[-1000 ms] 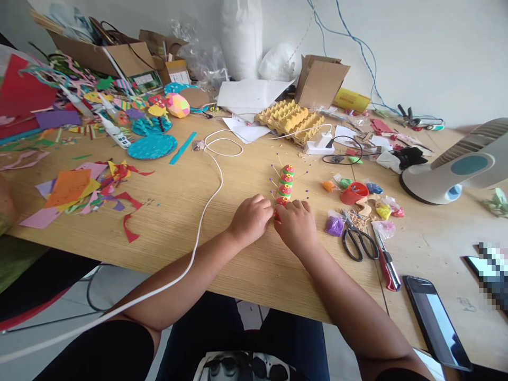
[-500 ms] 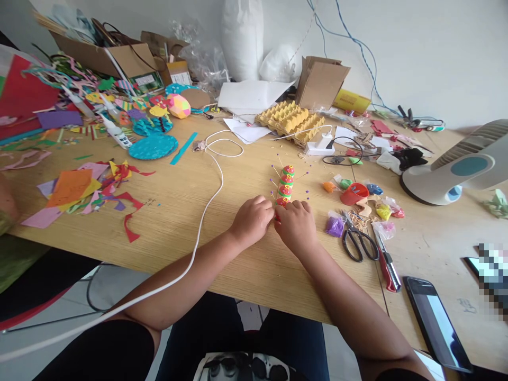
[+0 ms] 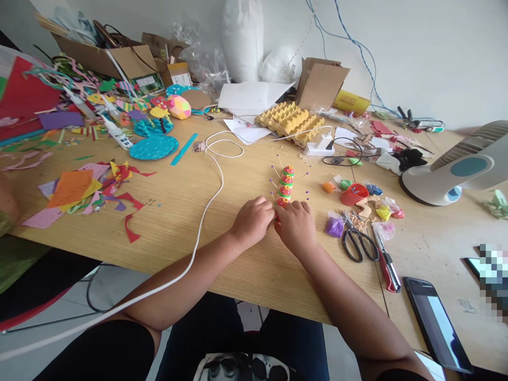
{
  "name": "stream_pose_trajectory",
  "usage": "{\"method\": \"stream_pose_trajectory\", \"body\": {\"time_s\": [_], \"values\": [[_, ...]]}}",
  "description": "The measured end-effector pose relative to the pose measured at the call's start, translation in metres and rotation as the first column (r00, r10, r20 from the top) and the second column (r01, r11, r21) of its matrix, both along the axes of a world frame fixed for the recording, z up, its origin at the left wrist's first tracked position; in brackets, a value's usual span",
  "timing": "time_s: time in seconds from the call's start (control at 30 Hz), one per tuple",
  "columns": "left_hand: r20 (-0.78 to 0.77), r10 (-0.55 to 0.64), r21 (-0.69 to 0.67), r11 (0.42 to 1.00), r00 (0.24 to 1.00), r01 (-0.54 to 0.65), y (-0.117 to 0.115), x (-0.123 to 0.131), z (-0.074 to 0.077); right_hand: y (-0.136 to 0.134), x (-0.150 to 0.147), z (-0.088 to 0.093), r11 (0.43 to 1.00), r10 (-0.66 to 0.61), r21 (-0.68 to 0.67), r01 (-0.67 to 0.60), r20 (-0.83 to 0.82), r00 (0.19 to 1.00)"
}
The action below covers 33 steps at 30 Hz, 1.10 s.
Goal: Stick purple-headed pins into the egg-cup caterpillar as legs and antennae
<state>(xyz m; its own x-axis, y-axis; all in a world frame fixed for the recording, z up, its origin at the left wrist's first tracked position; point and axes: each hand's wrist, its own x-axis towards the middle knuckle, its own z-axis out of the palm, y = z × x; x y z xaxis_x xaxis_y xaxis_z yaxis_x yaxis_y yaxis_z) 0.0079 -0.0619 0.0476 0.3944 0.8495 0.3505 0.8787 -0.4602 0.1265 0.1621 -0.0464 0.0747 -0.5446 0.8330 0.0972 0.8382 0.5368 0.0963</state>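
Observation:
A caterpillar craft lies lengthwise on the table, made of red humps with green bands and yellow marks on top. Thin sticks with purple tips stick out from both its sides. At its near end, my left hand is closed, its fingertips pressed against the left side. My right hand curls over the same end from the right, hiding the front hump and whatever the fingertips pinch. Right of my hands are a purple clay packet, black-handled scissors and a red utility knife.
A white cable runs across the table and over my left forearm. Paper scraps and a blue disc lie left. Yellow egg trays sit behind. A red cup, white fan and phone are right.

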Motion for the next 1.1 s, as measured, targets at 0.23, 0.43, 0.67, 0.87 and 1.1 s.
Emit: {"method": "stream_pose_trajectory", "body": {"time_s": [0.23, 0.43, 0.67, 0.87, 1.1], "values": [[-0.003, 0.000, 0.001, 1.000, 1.000, 0.000, 0.0002, 0.0004, -0.0001, 0.0001, -0.0001, 0.0009, 1.000, 0.002, -0.007, -0.002, 0.002, 1.000], [0.004, 0.003, -0.005, 1.000, 1.000, -0.003, 0.0001, 0.0018, -0.0004, -0.0001, 0.0008, 0.0011, 1.000, 0.008, -0.013, -0.008, -0.003, 1.000], [0.005, 0.002, 0.005, 1.000, 1.000, -0.002, -0.0003, 0.0016, -0.0007, 0.0003, -0.0001, 0.0001, 1.000, 0.008, -0.008, -0.008, -0.001, 1.000], [0.003, 0.004, 0.009, 1.000, 1.000, -0.004, -0.0006, 0.0021, 0.0008, 0.0011, 0.0000, -0.0012, 1.000, 0.018, -0.001, -0.018, -0.008, 1.000], [0.018, 0.021, -0.002, 1.000, 1.000, -0.021, 0.0007, -0.0022, -0.0010, -0.0007, 0.0005, 0.0004, 1.000, -0.019, 0.003, 0.019, -0.009, 1.000]]}}
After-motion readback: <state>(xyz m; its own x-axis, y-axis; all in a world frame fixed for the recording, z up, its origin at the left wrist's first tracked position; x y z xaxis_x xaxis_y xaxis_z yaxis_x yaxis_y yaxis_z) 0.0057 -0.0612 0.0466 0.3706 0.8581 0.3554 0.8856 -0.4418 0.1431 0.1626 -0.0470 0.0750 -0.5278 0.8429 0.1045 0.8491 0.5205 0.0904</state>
